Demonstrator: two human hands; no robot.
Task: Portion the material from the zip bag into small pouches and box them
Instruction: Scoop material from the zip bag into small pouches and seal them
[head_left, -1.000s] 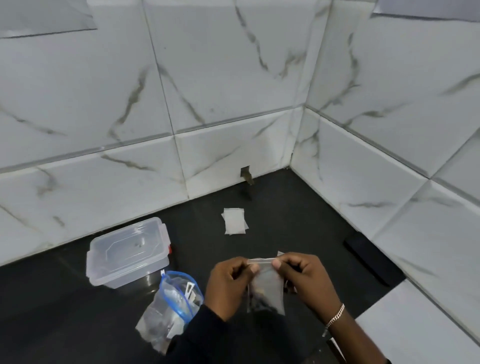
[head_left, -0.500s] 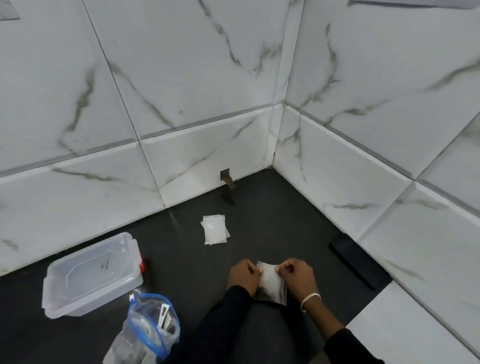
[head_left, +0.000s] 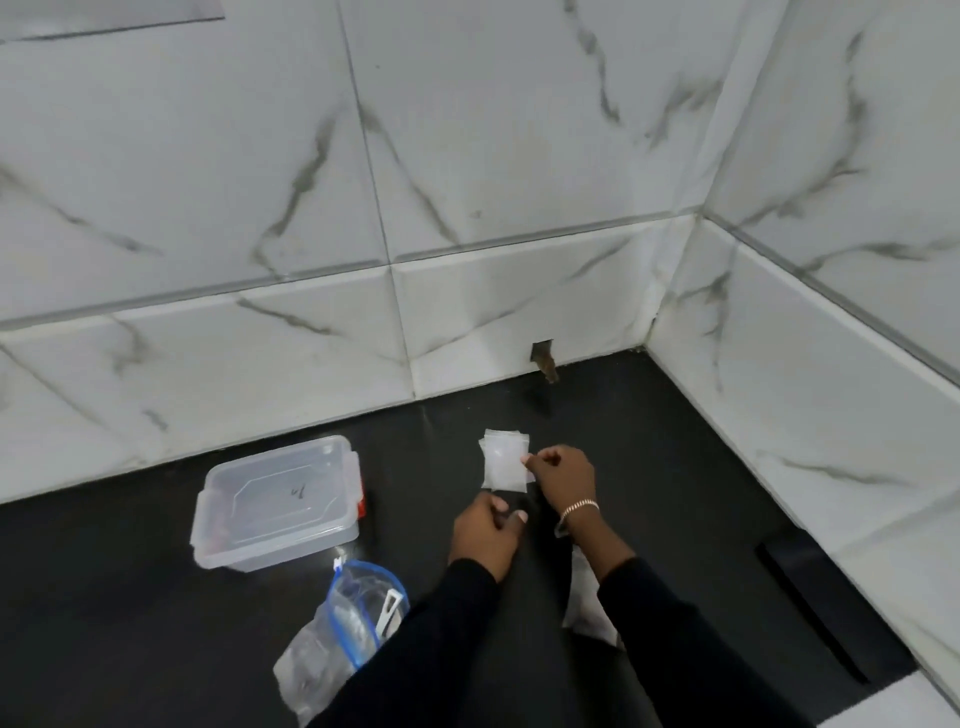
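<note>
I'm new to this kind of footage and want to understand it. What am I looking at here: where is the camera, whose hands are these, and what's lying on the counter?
There is no machine here. A person works with bare hands, and the single camera sits on their head, looking forward and down. On the black counter, in a tiled corner, lie a clear lidded box, a zip bag with a blue rim and a small stack of white pouches. The right hand, wearing a bracelet, pinches the stack's edge. The left hand sits beside it, loosely curled, holding nothing I can see. A pale thing lies partly under the right forearm. It may be another pouch, but I cannot tell.
</note>
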